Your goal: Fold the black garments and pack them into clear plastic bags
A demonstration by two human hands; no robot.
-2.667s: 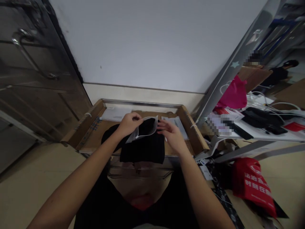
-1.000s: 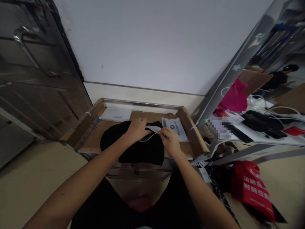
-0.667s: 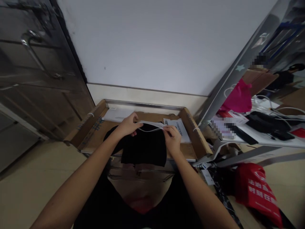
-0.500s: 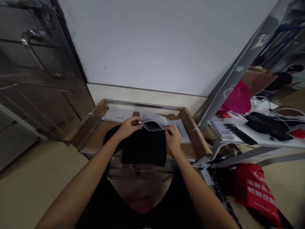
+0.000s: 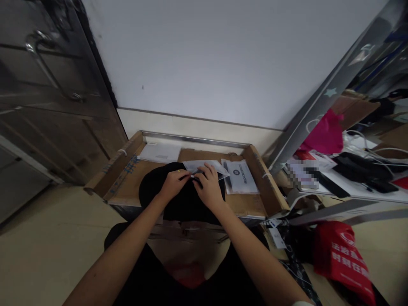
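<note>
A translucent plastic zip bag [image 5: 195, 164] lies over a black cloth item [image 5: 191, 210] in front of me. My left hand [image 5: 174, 185] pinches the left end of the bag's opening between thumb and fingers. Close beside it, my right hand [image 5: 208, 187] has its fingers bent over the same edge, thumb and fingertips near the left hand's. The right end of the bag sticks out past my right knuckles. My fingers partly hide the opening, and I cannot see whether anything is inside.
The cardboard tray [image 5: 272, 189] holds a flat white packet [image 5: 161, 153] at left and a white printed bag [image 5: 240, 178] at right. A desk [image 5: 338, 180] with cables and black items stands right, a red bag [image 5: 339, 253] below it. A metal door [image 5: 54, 123] is left.
My right hand has moved left along the bag's edge, from its right corner to beside my left hand. The opening, which gaped between the hands, is now narrower.
</note>
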